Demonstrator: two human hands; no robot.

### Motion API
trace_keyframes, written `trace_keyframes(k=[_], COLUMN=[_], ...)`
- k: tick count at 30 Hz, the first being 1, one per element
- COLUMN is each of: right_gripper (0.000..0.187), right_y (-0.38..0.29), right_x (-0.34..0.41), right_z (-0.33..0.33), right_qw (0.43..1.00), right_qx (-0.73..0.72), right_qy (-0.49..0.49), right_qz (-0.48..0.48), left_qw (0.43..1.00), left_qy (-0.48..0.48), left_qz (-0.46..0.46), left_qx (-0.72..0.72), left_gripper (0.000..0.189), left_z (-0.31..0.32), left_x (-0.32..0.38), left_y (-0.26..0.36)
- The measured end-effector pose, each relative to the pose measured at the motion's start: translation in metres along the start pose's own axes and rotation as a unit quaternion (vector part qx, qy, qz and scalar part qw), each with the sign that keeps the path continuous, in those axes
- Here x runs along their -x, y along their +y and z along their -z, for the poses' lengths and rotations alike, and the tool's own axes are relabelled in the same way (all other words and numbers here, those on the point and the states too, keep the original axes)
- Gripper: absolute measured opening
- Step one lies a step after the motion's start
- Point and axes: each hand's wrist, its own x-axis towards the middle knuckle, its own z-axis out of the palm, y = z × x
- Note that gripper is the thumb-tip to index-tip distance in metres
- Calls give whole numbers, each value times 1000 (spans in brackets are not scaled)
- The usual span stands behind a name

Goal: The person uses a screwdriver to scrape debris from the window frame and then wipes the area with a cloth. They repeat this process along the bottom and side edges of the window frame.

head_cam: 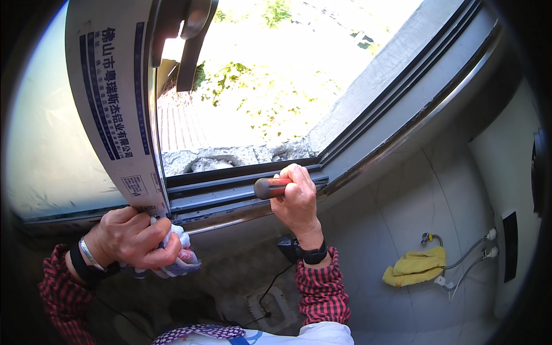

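Observation:
My right hand (296,202) grips the red and black handle of a screwdriver-like tool (271,188) above the lower sliding-window track (220,199), close to the frame's right corner. The handle points left; its working end is hidden by my hand. In my left hand (131,241) is a bunched white cloth (183,258) with pink and blue patches. That hand is at the bottom corner of the window sash (116,108), which has frosted glass and a film bearing writing. Dirt specks show in the track's grooves.
A dark window handle (192,47) projects from the sash. Rough concrete (241,157) edges the opening outside. To the right, a yellow cloth (416,267) hangs over flexible hoses (468,252) joined to a white wall appliance (502,172). A thin black cable (269,289) hangs below my right wrist.

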Motion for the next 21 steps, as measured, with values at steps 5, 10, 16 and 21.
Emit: trace_keyframes(k=[5, 10, 16, 21], right_gripper=[39, 36, 37, 37], right_y=[-11, -5, 8, 7], right_x=[-6, -5, 5, 7], right_z=[4, 5, 8, 4], right_qw=[997, 998, 997, 998], right_qx=[-69, -52, -67, -65], right_qy=[-14, 21, 27, 5], right_qz=[6, -4, -12, -16], left_qw=[1000, 1000, 1000, 1000], left_qy=[3, 5, -3, -1], left_qz=[0, 3, 0, 1], left_qx=[2, 5, 9, 18], left_gripper=[25, 25, 23, 24], left_z=[0, 1, 4, 8], left_x=[-1, -2, -5, -6], left_y=[0, 0, 1, 1])
